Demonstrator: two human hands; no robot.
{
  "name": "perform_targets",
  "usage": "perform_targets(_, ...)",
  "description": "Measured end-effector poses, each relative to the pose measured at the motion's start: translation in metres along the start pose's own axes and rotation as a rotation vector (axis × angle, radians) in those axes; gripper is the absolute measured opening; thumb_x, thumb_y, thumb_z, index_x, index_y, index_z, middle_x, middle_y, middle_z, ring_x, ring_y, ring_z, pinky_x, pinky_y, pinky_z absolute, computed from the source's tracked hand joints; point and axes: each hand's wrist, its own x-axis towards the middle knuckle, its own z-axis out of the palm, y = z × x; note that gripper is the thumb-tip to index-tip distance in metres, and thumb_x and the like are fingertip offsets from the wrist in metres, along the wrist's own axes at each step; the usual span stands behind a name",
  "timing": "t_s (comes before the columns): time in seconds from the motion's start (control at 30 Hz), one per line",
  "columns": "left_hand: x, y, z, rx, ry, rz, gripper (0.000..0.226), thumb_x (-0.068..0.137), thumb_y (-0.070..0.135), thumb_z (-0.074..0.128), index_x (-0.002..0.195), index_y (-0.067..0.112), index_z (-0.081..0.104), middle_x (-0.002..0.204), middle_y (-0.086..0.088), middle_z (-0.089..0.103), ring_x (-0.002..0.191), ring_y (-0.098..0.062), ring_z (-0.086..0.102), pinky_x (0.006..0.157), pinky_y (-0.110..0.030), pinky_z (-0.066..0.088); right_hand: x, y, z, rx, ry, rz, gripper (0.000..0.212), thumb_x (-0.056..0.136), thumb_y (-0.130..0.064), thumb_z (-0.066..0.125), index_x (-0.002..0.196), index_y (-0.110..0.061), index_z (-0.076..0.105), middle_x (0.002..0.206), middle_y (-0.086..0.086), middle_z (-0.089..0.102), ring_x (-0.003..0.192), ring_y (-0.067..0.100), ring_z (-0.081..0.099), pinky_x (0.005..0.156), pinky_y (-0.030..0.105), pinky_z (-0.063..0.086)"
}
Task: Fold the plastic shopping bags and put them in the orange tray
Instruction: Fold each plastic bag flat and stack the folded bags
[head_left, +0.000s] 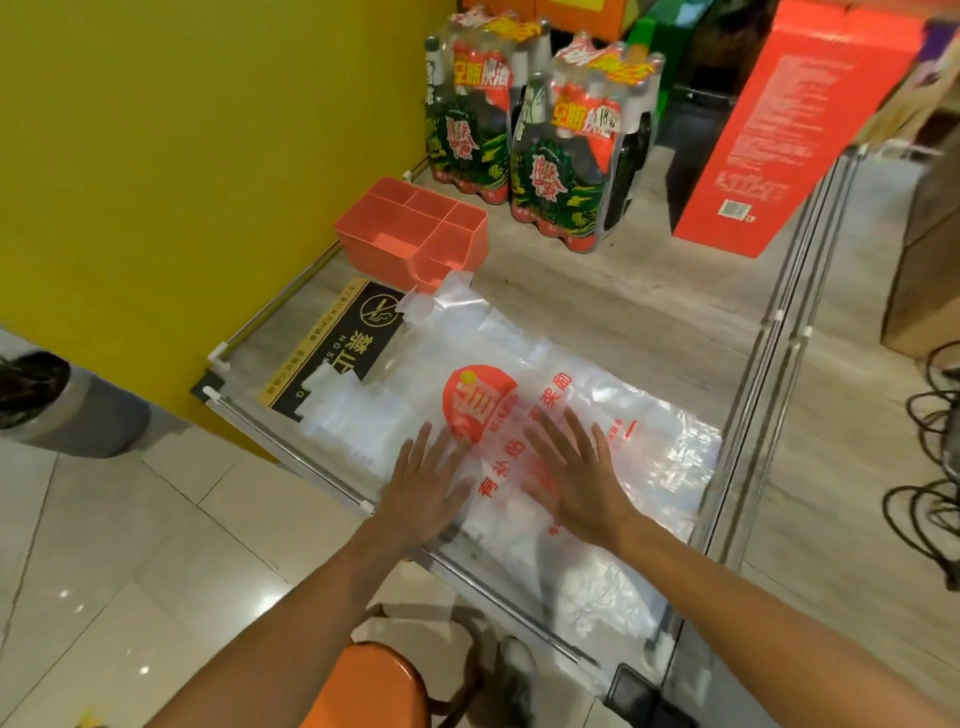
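Observation:
A clear plastic shopping bag with red print lies spread flat on the glass counter. Its handles reach toward the orange tray, an open tray with several compartments standing at the far left of the counter. My left hand presses flat on the bag near the counter's front edge, fingers straight and spread. My right hand lies flat on the bag beside it, over the red lettering, fingers straight too. Neither hand holds anything.
Two shrink-wrapped packs of bottles stand behind the tray. A tall orange carton leans at the back right. A black no-smoking sign lies under the glass. An orange stool is below me, a yellow wall to the left.

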Motion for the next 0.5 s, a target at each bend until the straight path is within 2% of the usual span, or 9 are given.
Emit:
perform_targets(0.07, -0.011, 0.010, 0.012, 0.063, 0.011, 0.037, 0.078, 0.100, 0.066, -0.004, 0.160, 0.025, 0.021, 0.167, -0.010, 0.013, 0.153, -0.035, 0.000, 0.125, -0.054, 0.007, -0.009, 0.012, 0.000, -0.005, -0.021, -0.002, 0.072, 0.101, -0.067, 0.024, 0.159, -0.024, 0.028, 0.168, 0.001, 0.017, 0.155, 0.034, 0.006, 0.115, 0.070, 0.022)
perform_targets(0.1, -0.017, 0.015, 0.017, 0.068, 0.004, 0.051, 0.071, 0.102, 0.064, 0.002, 0.160, 0.027, 0.018, 0.168, -0.009, 0.008, 0.154, -0.034, -0.004, 0.125, -0.052, 0.001, -0.013, 0.018, -0.001, -0.001, -0.021, 0.002, 0.072, 0.101, -0.068, 0.025, 0.159, -0.025, 0.027, 0.168, 0.001, 0.018, 0.155, 0.034, 0.005, 0.116, 0.070, 0.020)
perform_targets(0.2, -0.030, 0.024, 0.026, 0.049, -0.043, 0.066, 0.064, 0.105, 0.061, 0.012, 0.160, 0.033, -0.005, 0.166, -0.002, -0.022, 0.150, -0.028, -0.028, 0.122, -0.047, -0.015, -0.025, 0.032, -0.003, 0.037, -0.047, 0.034, 0.076, 0.099, -0.072, 0.025, 0.161, -0.029, 0.018, 0.168, -0.001, 0.015, 0.156, 0.032, -0.003, 0.120, 0.066, 0.006)
perform_targets(0.3, -0.032, 0.028, 0.029, 0.050, -0.102, 0.068, 0.065, 0.106, 0.060, 0.016, 0.156, 0.037, -0.019, 0.161, 0.002, -0.036, 0.145, -0.025, -0.039, 0.121, -0.047, -0.020, -0.032, 0.040, 0.000, 0.040, -0.113, 0.050, 0.079, 0.097, -0.077, 0.020, 0.161, -0.035, 0.005, 0.169, -0.004, 0.001, 0.154, 0.027, -0.015, 0.122, 0.062, -0.003)
perform_targets(0.4, -0.028, 0.027, 0.030, 0.067, -0.157, 0.062, 0.065, 0.105, 0.060, 0.014, 0.156, 0.037, -0.020, 0.160, 0.001, -0.037, 0.145, -0.026, -0.039, 0.122, -0.051, -0.016, -0.034, 0.040, 0.002, 0.026, -0.166, 0.070, 0.080, 0.094, -0.080, 0.011, 0.160, -0.037, -0.003, 0.169, -0.004, -0.008, 0.153, 0.025, -0.022, 0.122, 0.061, -0.005)
perform_targets(0.5, -0.029, 0.027, 0.016, 0.086, -0.181, 0.049, 0.065, 0.102, 0.059, 0.008, 0.160, 0.034, -0.007, 0.166, 0.000, -0.022, 0.151, -0.028, -0.027, 0.123, -0.048, -0.014, -0.033, 0.035, -0.003, 0.011, -0.195, 0.083, 0.082, 0.091, -0.083, 0.002, 0.159, -0.038, -0.006, 0.168, -0.004, -0.013, 0.152, 0.026, -0.024, 0.122, 0.059, -0.007)
